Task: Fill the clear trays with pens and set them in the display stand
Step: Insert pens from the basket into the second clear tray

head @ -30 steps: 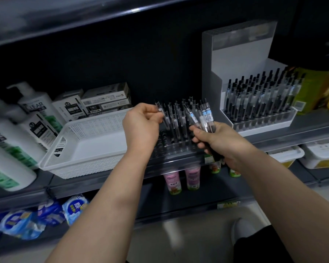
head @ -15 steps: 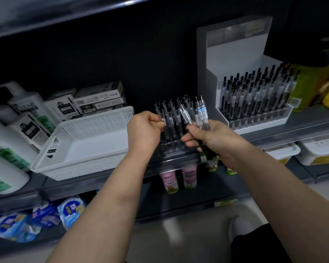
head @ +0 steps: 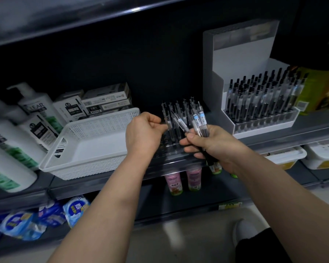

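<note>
Okay, status. My left hand is curled tight, thumb and forefinger pinching a single pen that stands upright at the left end of the clear tray. Can't tell if its tip is seated in a socket; my knuckles hide that.

My right hand is wrapped round a bundle of pens, clicker ends up and fanned slightly, dark tips poking out below the palm. It sits at the tray's right end, just in front of the standing pens.

Clear tray is on the grey shelf, between the white mesh basket and the display stand. It's partly loaded: pens upright in the back rows, front sockets open.

Display stand is white, stepped, on the same shelf to the right and apart from the clear tray. A filled tray sits in its lower step, packed with upright dark pens.

Basket is just left of my left hand. Pen boxes are stacked behind it, shampoo bottles further left.

Lower shelf: pink bottles under the tray, blue packs at far left.
</note>
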